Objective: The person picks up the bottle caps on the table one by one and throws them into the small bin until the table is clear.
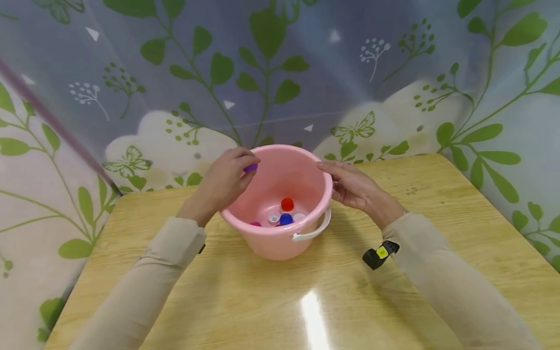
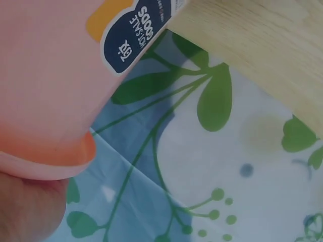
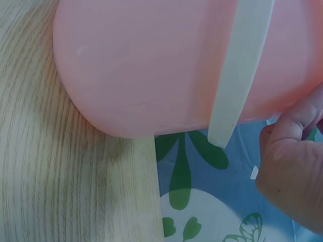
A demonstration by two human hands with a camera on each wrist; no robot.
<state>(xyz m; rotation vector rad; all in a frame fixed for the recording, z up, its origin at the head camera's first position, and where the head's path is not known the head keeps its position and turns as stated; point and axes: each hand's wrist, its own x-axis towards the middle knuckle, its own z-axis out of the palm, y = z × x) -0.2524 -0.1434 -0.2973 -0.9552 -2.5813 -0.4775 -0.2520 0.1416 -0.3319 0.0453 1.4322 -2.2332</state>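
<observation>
A pink bucket (image 1: 273, 245) stands upright on the table, with several small coloured pieces that look like bottle caps at its bottom. A red cap (image 1: 287, 204) and a blue cap (image 1: 286, 219) show most plainly. My left hand (image 1: 223, 180) is at the bucket's left rim, pinching a small purple cap (image 1: 250, 167) between thumb and fingers. On the right side, my right hand (image 1: 350, 184) grips the rim, one finger laid over the edge and the others below it outside. The left wrist view shows only part of the left hand (image 2: 30, 206), beside the rim.
The bucket's white handle (image 1: 312, 233) hangs down on its right front side. Under it lies a light wooden table (image 1: 245, 301). A patterned cloth (image 1: 271, 68) with leaves and butterflies rises behind the table's far edge and along both sides.
</observation>
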